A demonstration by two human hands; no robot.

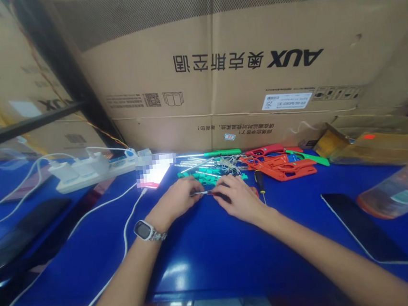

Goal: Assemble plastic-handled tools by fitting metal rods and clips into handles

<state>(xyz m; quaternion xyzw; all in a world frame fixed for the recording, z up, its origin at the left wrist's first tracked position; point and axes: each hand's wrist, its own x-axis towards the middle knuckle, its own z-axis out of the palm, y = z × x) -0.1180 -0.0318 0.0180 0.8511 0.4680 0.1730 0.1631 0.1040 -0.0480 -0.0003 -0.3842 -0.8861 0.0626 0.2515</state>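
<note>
behind the blue bench [199, 249], a large carton [137, 63] is stood. over the bench, a slim piece [203, 192] is pinched in the grip of left hand [181, 197] and right hand [239, 198]; handling is judged unfinished, with green pieces [206, 175], metal rods [193, 162] and orange frames [285, 172] left loose beyond.

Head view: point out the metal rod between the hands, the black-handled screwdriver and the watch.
Metal rod [202, 192]: head view, middle of its visible shaft.
Screwdriver [260, 181]: head view, dark handle.
Watch [143, 230]: head view, its dark screen.
</note>
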